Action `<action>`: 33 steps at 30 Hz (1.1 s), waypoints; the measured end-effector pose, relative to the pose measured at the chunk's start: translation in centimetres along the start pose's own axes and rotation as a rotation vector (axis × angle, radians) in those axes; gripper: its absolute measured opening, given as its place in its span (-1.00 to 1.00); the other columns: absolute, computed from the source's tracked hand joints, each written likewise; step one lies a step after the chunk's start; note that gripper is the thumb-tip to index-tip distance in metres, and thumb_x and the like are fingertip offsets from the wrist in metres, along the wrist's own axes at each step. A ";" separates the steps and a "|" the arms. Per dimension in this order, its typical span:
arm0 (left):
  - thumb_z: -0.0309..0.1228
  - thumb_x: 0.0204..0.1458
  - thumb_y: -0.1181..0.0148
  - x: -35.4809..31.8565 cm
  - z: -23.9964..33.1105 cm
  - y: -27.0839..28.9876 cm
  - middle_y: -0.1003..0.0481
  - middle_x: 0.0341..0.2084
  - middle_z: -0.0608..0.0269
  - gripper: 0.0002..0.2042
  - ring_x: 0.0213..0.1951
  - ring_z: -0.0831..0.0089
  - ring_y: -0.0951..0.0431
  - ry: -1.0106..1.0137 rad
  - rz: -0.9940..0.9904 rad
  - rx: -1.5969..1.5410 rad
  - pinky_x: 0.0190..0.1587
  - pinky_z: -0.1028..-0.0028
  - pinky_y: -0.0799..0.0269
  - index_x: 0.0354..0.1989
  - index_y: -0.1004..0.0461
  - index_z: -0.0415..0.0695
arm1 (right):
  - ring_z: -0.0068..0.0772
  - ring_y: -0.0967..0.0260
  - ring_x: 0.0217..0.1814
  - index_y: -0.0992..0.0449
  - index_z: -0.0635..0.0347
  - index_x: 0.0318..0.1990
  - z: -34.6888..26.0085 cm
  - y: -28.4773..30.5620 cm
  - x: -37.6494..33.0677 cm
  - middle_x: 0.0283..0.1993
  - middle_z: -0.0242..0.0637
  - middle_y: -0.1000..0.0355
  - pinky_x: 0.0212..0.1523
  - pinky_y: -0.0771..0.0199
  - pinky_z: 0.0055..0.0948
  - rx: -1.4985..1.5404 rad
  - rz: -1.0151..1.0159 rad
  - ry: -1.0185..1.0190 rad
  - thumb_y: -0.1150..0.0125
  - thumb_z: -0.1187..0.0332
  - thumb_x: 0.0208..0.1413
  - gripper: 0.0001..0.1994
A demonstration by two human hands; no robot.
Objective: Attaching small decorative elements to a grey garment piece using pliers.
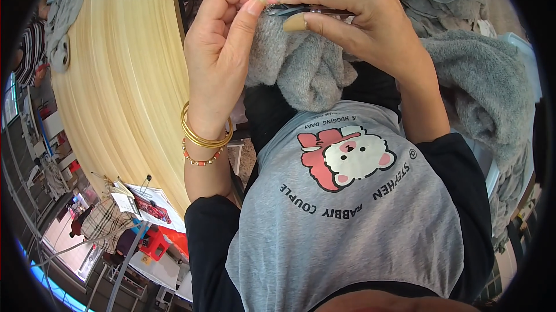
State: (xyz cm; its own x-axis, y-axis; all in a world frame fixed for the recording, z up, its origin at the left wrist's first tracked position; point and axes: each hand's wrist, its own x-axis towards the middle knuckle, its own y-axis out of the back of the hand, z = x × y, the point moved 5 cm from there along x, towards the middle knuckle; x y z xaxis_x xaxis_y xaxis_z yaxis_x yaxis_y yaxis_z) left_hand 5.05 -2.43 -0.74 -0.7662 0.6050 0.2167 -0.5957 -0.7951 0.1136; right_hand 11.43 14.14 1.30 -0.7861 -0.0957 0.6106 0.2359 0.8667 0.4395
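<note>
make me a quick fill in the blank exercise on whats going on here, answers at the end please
1. The right hand holds a small pointed tool and wears a yellowish cover on its ____.
2. The gold bangles circle the wrist of the ____ hand.
3. The fuzzy knit fabric on the person's lap is ____ in colour.
4. The pale table on the person's left has a top with the grain of ____.

Answers: thumb; left; grey; wood

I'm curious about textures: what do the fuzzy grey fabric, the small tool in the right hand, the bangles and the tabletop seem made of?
Grey fabric: matte knit, wool-like from its fuzz; exact fibre unclear.
Small tool: probably metal, its tip glinting grey.
Bangles: polished gold-coloured metal, perhaps plated, from the bright shine.
Tabletop: smooth wood-look laminate or real wood, from the streaky pale grain.
</note>
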 end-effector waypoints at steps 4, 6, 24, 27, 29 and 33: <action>-0.48 0.26 -0.07 -0.5 0.0 0.6 -0.46 -0.40 0.46 -0.91 -0.42 0.83 -0.32 -0.003 0.013 0.025 -0.40 0.77 -0.20 -0.16 -0.44 -0.23 | -0.28 -0.40 -0.44 -0.61 0.20 -0.12 -1.8 0.0 0.6 -0.43 -0.22 -0.41 -0.43 -0.35 -0.39 -0.029 -0.168 -0.377 -0.38 0.41 -0.01 -0.74; -0.47 0.26 -0.07 -0.4 0.0 0.5 -0.47 -0.40 0.46 -0.90 -0.42 0.82 -0.32 -0.003 0.008 0.032 -0.41 0.78 -0.20 -0.16 -0.44 -0.23 | -0.28 -0.40 -0.45 -0.62 0.19 -0.13 -1.7 0.1 0.5 -0.43 -0.21 -0.41 -0.44 -0.35 -0.40 -0.016 -0.159 -0.393 -0.38 0.41 -0.02 -0.74; 0.13 -0.36 -0.47 7.3 -7.5 -10.4 -0.25 0.16 -0.36 0.29 -0.03 -0.22 -0.50 0.302 -0.484 0.864 -0.04 0.17 -0.49 0.45 0.32 -0.14 | -0.72 -0.19 -0.34 -0.56 0.35 -0.11 3.1 6.8 -9.3 -0.33 -0.49 -0.34 -0.33 -0.14 -0.69 0.165 0.238 -0.682 -0.29 0.53 0.02 -0.75; 0.01 -0.32 -0.44 9.7 -8.7 -10.3 -0.46 -0.05 -0.25 0.08 -0.10 -0.11 -0.55 0.330 -0.477 0.921 -0.08 0.23 -0.50 0.37 0.02 -0.21 | -0.71 -0.29 -0.24 -0.53 0.40 -0.09 3.5 7.8 -11.7 -0.26 -0.45 -0.40 -0.20 -0.24 -0.71 0.317 0.322 -0.748 -0.24 0.57 0.08 -0.78; -0.05 -0.29 -0.42 11.2 -10.4 -9.2 -0.54 -0.16 -0.18 -0.07 -0.13 -0.05 -0.58 0.308 -0.492 0.919 -0.09 0.27 -0.50 0.29 -0.20 -0.26 | -0.71 -0.31 -0.21 -0.53 0.40 -0.08 3.6 8.5 -12.2 -0.25 -0.45 -0.40 -0.17 -0.25 -0.71 0.293 0.335 -0.720 -0.23 0.57 0.09 -0.77; -0.41 -0.23 -0.35 12.4 -8.1 -5.5 -0.58 -0.31 0.24 -0.59 -0.28 0.38 -0.54 0.391 -0.209 -0.027 -0.09 0.43 -0.44 -0.17 -0.54 -0.39 | -0.68 -0.33 -0.20 -0.53 0.41 -0.05 3.2 10.0 -12.4 -0.21 -0.44 -0.44 -0.13 -0.28 -0.68 0.284 0.444 -0.729 -0.22 0.57 0.11 -0.75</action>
State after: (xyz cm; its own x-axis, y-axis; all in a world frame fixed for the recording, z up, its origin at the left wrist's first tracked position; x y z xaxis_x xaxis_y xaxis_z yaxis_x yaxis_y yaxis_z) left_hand -3.14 9.76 -6.49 -0.6593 0.7270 -0.1918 -0.7494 -0.6561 0.0891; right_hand 21.70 25.57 -4.02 -0.8464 0.5274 0.0735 0.5302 0.8476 0.0236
